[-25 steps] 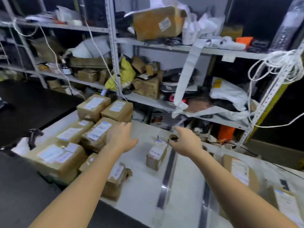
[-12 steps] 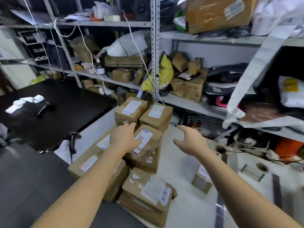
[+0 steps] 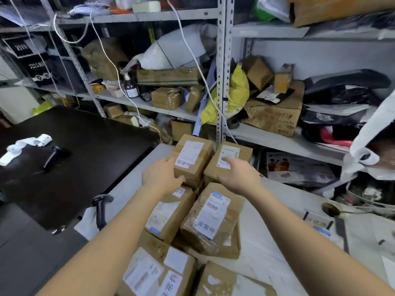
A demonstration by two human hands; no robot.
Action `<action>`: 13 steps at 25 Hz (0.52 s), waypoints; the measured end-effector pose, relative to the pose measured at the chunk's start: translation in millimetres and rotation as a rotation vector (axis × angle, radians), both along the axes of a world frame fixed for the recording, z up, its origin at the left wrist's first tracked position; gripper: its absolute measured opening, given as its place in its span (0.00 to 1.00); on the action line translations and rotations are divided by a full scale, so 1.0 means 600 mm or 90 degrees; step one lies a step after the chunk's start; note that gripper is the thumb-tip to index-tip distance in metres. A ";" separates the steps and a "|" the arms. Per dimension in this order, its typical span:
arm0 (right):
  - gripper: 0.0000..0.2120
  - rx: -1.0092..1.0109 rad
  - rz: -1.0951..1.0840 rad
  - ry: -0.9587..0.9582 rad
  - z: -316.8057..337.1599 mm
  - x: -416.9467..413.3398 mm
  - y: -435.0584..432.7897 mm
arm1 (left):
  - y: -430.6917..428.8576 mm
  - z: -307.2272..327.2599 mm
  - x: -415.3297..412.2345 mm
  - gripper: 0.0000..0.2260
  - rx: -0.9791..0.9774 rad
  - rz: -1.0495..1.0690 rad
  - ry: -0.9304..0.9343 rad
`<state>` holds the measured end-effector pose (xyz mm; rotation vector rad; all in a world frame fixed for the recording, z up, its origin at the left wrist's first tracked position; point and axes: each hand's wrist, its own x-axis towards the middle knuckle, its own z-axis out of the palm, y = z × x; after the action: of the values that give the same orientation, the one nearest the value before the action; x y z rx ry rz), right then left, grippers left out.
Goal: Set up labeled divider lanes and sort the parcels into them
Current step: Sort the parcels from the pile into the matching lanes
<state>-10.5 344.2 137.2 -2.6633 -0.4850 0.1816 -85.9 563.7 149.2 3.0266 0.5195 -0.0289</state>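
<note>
Brown cardboard parcels [image 3: 192,165] with white labels [image 3: 211,214], black tabletop [image 3: 70,146], yellow bag [image 3: 237,90], grey shelving [image 3: 223,60]

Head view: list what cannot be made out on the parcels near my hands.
1. Handwritten word on the back right parcel: partly covered by the fingers of the right hand.
2. Label of the middle left parcel: partly hidden by the left hand and its forearm.
3. The nearest parcels: cut off by the bottom edge.
4. Printed address text on every label: too small and blurred to read.
</note>
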 end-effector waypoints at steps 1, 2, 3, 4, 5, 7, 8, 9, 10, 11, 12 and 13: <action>0.30 0.021 -0.015 0.016 -0.008 0.015 0.028 | 0.029 -0.013 0.022 0.23 -0.022 -0.009 0.000; 0.29 0.044 -0.029 0.032 -0.014 0.026 0.054 | 0.055 -0.026 0.042 0.23 -0.042 -0.015 -0.004; 0.29 0.067 -0.045 0.047 -0.023 0.036 0.078 | 0.079 -0.039 0.061 0.23 -0.058 -0.017 -0.008; 0.29 0.084 -0.067 0.065 -0.031 0.043 0.104 | 0.104 -0.054 0.083 0.24 -0.082 -0.017 -0.008; 0.29 0.105 -0.089 0.082 -0.040 0.048 0.127 | 0.125 -0.066 0.102 0.26 -0.117 -0.013 0.000; 0.31 0.152 -0.141 0.116 -0.055 0.054 0.180 | 0.166 -0.095 0.145 0.31 -0.226 -0.013 0.023; 0.33 0.175 -0.165 0.129 -0.063 0.055 0.199 | 0.177 -0.109 0.162 0.31 -0.283 -0.023 0.029; 0.35 0.195 -0.188 0.137 -0.072 0.055 0.215 | 0.181 -0.122 0.176 0.29 -0.327 -0.037 0.026; 0.37 0.208 -0.218 0.140 -0.080 0.055 0.228 | 0.183 -0.134 0.185 0.27 -0.356 -0.054 0.014; 0.38 0.217 -0.251 0.137 -0.089 0.061 0.242 | 0.186 -0.143 0.196 0.25 -0.379 -0.069 0.003; 0.38 0.217 -0.284 0.136 -0.094 0.066 0.253 | 0.189 -0.151 0.204 0.24 -0.406 -0.071 -0.013; 0.37 0.213 -0.307 0.136 -0.097 0.070 0.260 | 0.193 -0.159 0.209 0.24 -0.447 -0.064 -0.023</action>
<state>31.3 500.0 78.8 -2.3145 0.1852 0.2127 39.3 679.2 54.0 2.3553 0.2715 -0.1319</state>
